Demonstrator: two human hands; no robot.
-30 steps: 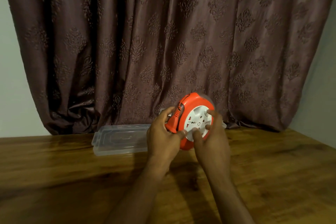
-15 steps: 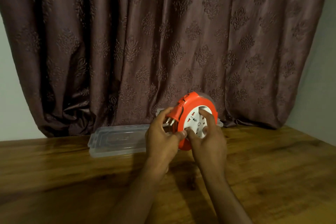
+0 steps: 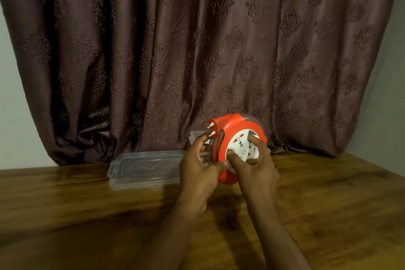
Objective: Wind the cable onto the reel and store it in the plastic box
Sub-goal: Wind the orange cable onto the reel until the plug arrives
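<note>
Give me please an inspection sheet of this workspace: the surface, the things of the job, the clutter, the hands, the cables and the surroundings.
Surface: wooden table, brown, with visible grain.
Job's things: orange cable reel with a white socket face, held above the table; its plug sits at the reel's upper left, pins pointing left. Clear plastic lid lies flat on the table, left of the hands. A clear plastic box shows partly behind the reel.
Clutter: nothing seen.
Hands: left hand grips the reel's left edge; right hand holds the white face, fingers on it.
Cables: no loose cable seen.
Surroundings: patterned brown curtain behind the table; pale wall on both sides.
</note>
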